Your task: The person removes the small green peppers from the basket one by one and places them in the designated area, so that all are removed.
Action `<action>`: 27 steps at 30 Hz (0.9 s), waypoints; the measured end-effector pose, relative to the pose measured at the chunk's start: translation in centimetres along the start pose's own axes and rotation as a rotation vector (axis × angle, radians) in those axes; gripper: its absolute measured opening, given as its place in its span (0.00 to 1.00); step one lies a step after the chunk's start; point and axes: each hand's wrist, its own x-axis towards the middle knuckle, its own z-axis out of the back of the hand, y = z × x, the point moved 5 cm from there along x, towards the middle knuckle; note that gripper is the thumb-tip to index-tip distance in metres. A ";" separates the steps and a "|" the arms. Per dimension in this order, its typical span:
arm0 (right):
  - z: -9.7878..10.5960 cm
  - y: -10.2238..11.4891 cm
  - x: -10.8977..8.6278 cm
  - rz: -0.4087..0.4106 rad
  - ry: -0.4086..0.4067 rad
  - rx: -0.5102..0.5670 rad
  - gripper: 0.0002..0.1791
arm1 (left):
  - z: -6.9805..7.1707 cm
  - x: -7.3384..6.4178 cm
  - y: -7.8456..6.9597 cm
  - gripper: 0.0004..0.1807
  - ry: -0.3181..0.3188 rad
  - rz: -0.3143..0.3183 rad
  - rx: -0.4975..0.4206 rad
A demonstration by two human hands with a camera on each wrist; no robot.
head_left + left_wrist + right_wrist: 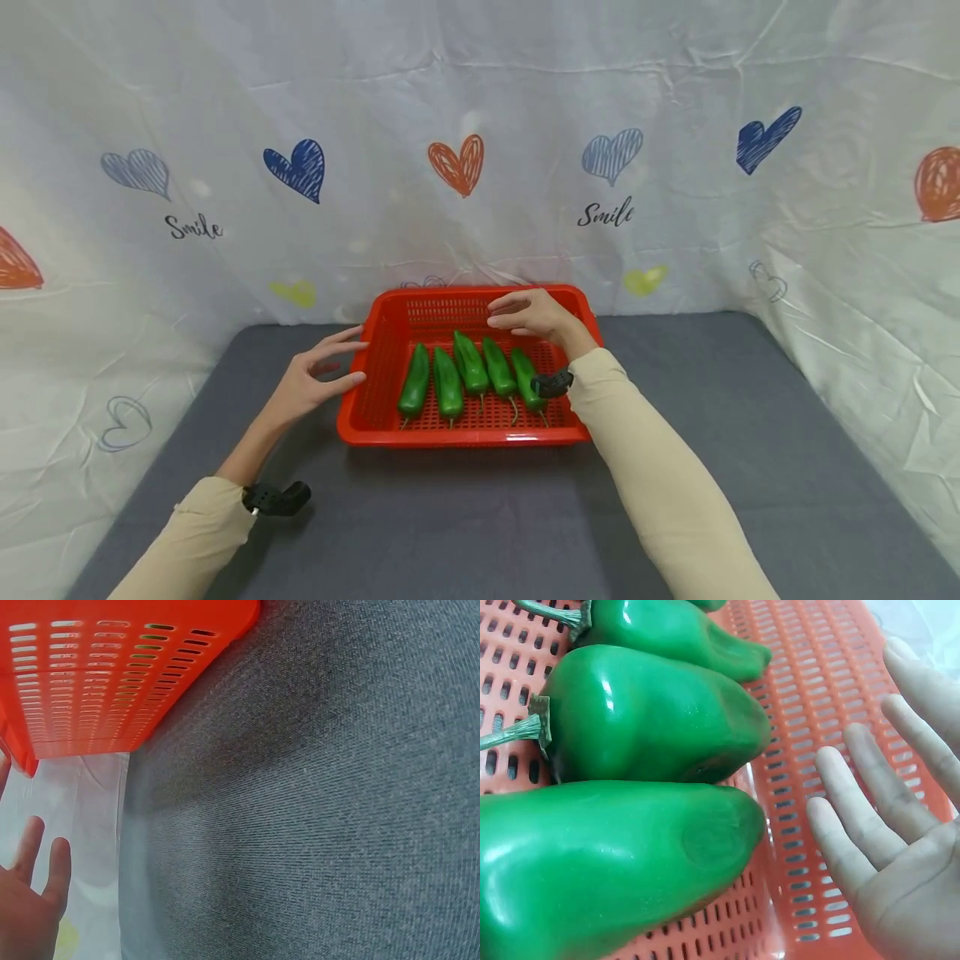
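Five green peppers [448,385] lie side by side in a red basket [465,437], their stems turned toward the person and their tips toward the far wall. They rest on the slotted floor; the third from the left sits a little farther back than its neighbours. In the right wrist view the nearest peppers show a glossy skin, with dry, pale stems on two of them. The basket is rectangular, with perforated walls and a broad rim.

The right hand [536,315] hovers over the far right part of the basket, beyond the pepper tips. Its grip is well open, the fingers extended and slightly apart, and has hold of nothing. The left hand [318,375] stands at the basket's left side, thumb and fingers spread toward the rim; its grip is wide and likewise empty, though whether the fingertips touch the rim cannot be told. Both arms wear cream sleeves [652,467], with a black device [275,498] at each wrist.

The basket stands near the back of a desk [480,517] covered in dark grey cloth. Behind it hangs a creased white backdrop [525,50], printed with coloured hearts [296,171] and the word "Smile".
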 end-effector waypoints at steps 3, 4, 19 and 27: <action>0.0 -0.5 0.1 -0.017 -0.021 0.013 0.26 | -0.1 -0.1 0.0 0.27 0.001 0.004 -0.013; 0.0 -0.6 0.1 -0.021 -0.027 0.020 0.27 | -0.1 -0.1 0.1 0.27 0.001 0.002 -0.015; -0.3 -2.1 0.0 -0.087 -0.028 0.097 0.27 | -0.3 0.0 0.6 0.26 0.010 0.016 -0.005; -0.3 -3.3 0.0 -0.172 -0.028 0.032 0.27 | -0.3 0.1 0.8 0.26 0.015 0.023 -0.010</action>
